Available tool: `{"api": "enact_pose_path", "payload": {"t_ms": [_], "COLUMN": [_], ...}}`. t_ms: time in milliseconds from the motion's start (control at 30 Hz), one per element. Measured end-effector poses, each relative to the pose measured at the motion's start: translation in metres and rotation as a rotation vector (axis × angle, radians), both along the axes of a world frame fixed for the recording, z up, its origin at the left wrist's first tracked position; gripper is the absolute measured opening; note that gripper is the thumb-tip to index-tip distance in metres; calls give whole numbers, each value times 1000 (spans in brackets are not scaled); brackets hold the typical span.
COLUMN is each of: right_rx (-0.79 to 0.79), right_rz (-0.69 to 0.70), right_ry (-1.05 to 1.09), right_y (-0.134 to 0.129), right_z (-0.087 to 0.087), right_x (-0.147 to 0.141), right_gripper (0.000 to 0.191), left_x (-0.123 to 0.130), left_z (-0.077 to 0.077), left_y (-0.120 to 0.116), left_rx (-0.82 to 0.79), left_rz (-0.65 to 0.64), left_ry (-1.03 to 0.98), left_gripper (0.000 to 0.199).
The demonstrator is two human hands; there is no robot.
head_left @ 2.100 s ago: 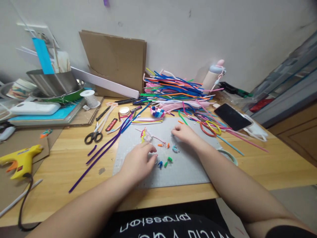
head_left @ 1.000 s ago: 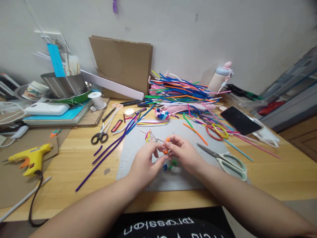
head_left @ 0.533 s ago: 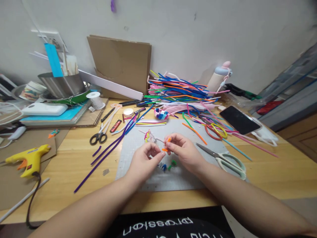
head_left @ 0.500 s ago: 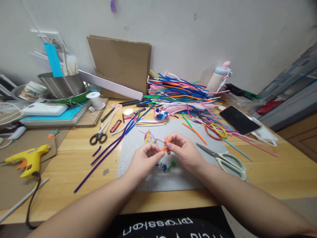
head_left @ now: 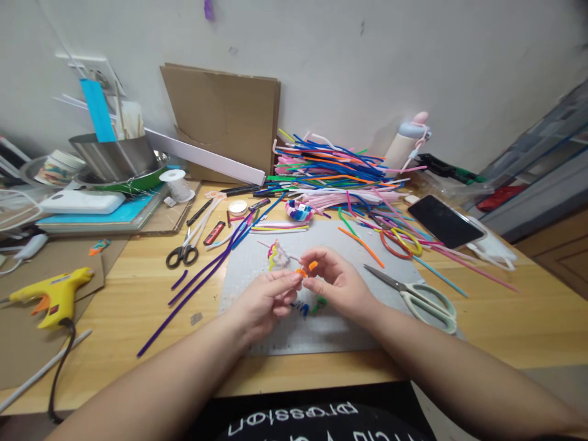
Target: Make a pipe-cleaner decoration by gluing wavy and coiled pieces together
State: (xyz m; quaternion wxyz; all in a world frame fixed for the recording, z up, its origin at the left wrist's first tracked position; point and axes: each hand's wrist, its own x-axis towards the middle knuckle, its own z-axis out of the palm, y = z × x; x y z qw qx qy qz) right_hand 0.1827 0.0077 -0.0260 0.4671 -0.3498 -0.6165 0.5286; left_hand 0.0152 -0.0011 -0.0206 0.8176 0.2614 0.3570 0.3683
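My left hand (head_left: 271,297) pinches a short, bent orange pipe cleaner (head_left: 313,266) between thumb and index finger. Facing it, my right hand (head_left: 337,278) has its thumb and curved fingers apart around the orange piece's free end; its thumb tip is close to my left fingertips. Just behind the hands lies a small figure of twisted pipe cleaners (head_left: 275,252), white, pink and yellow, partly hidden. Below them on the grey cutting mat (head_left: 294,340) are a coiled blue pipe cleaner (head_left: 301,308) and a coiled green one (head_left: 318,304), partly covered by my right hand.
Green-handled scissors (head_left: 422,300) lie right of the mat, black scissors (head_left: 182,252) to the left. A yellow glue gun (head_left: 57,297) rests far left. A pile of pipe cleaners (head_left: 335,168) lies at the back, near a phone (head_left: 444,222). Purple pipe cleaners (head_left: 197,282) cross the table.
My right fingers have loosened from their pinch and spread apart. My left hand has turned slightly and keeps the orange piece, which now shows more of its bend.
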Motion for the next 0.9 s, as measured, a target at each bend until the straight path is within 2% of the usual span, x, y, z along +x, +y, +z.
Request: {"api": "enact_pose_path", "payload": {"t_ms": [100, 233, 367, 533, 667, 900], "right_rx": [-112, -327, -538, -580, -580, -557], "right_rz": [51, 161, 189, 267, 228, 188], "right_ry": [-35, 74, 174, 127, 138, 134], "right_y": [1, 4, 5, 4, 4, 3], "right_z": [0, 1, 2, 1, 1, 3], "right_x": [1, 2, 5, 5, 4, 3], "right_gripper": [31, 26, 22, 26, 26, 23], "left_x": [-2, -4, -4, -3, -2, 0], "left_z": [1, 3, 5, 4, 4, 3], "left_y": [1, 1, 1, 0, 0, -2], "left_rx": [-21, -18, 3, 61, 96, 278], "left_rz": [6, -23, -82, -117, -76, 27], "left_ry": [-19, -37, -8, 90, 143, 377], "left_gripper": [23, 20, 19, 25, 27, 30]}}
